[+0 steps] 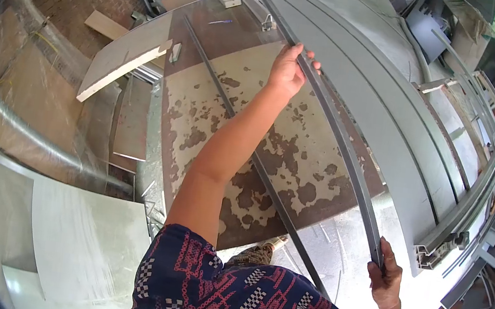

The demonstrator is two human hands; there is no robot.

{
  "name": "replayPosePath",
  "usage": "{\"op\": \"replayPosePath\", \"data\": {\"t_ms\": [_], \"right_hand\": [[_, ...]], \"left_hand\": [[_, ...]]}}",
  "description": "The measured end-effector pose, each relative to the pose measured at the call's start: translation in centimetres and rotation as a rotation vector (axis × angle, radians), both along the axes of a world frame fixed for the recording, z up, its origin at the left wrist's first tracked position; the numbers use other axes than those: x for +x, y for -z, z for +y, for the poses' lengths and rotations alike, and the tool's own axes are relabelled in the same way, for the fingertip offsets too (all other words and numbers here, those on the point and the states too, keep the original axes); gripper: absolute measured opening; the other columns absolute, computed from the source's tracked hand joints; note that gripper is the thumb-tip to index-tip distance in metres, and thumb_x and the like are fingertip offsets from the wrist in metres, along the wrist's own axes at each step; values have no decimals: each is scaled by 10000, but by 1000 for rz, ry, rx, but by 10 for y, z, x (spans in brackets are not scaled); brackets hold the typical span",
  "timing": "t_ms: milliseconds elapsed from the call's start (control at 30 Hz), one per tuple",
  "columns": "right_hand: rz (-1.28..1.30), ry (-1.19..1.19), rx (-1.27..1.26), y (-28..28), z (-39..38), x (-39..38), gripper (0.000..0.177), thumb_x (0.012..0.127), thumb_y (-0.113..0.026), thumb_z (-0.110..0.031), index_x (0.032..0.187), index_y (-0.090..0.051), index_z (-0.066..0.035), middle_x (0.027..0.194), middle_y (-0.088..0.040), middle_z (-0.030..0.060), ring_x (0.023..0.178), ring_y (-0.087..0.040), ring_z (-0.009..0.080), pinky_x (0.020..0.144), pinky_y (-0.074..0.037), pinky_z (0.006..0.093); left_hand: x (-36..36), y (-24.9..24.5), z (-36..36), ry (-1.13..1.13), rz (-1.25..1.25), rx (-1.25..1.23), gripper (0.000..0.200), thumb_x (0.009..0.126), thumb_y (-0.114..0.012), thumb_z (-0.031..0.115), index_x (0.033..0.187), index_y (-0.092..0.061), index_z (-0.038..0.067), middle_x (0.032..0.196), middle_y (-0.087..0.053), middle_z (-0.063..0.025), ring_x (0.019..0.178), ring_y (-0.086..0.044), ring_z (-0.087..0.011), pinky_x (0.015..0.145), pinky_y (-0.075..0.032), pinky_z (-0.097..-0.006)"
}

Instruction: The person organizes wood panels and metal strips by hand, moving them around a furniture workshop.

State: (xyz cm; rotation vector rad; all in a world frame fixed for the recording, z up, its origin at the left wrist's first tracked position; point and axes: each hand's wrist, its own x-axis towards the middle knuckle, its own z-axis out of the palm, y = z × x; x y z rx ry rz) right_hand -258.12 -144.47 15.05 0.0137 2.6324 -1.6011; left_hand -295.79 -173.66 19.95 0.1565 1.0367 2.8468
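Observation:
A long grey metal bar (340, 135) runs from the top middle down to the right, held up over the worktable's right edge. My left hand (290, 69) grips it at the upper middle, fingers wrapped round it. Around the bar's lower end my right hand (386, 274) is closed. A second thin dark bar (258, 165) lies diagonally across the patchy brown and cream worktable (311, 191) and passes under my left arm. On the table's far part are a blue pen (220, 22) and a small whitish block (175, 53).
Long grey panels (386, 98) lie right of the table. At the far right are stacked metal profiles (478, 204). A white-edged board (123, 63) juts out at the left, near plastic-wrapped boards (39, 77). Pale panels (77, 238) stand at the lower left.

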Motion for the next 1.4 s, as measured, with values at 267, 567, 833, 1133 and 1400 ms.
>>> {"op": "replayPosePath", "data": {"t_ms": [267,567,833,1133,1400], "right_hand": [[60,-9,83,-6,13,49,618,744,-533,136,1319,-402,-50,998,-622,134,871,-570,149,777,-431,220],[205,-192,145,0,-32,57,535,743,-644,-13,1246,-465,-29,1009,-603,248,895,-625,351,729,-508,362],[2,-301,91,12,-68,40,515,804,-598,-127,1287,-423,-87,987,-610,231,879,-609,384,745,-489,402],[-212,-420,260,29,-83,37,604,822,-564,-231,1346,-295,-97,965,-603,256,837,-599,423,736,-475,463],[-198,-494,458,26,-85,40,625,812,-580,-289,1333,-309,-77,928,-598,223,802,-601,400,709,-476,463]], "left_hand": [[74,-22,-7,-81,11,-73,149,881,-548,156,980,-440,132,843,-508,-75,698,-556,-269,653,-458,-449],[111,28,-101,-248,-140,-137,142,884,-528,148,979,-435,97,814,-525,-85,675,-569,-255,625,-470,-437],[109,92,-157,-351,-365,-237,167,893,-506,149,998,-438,39,784,-541,-90,608,-578,-224,557,-502,-397],[111,119,-153,-324,-544,-855,177,835,-562,96,955,-503,-19,875,-591,-117,684,-617,-250,570,-552,-393],[102,142,-161,-352,-538,-971,213,768,-608,69,913,-513,-55,859,-578,-147,708,-620,-267,546,-562,-389]]}}
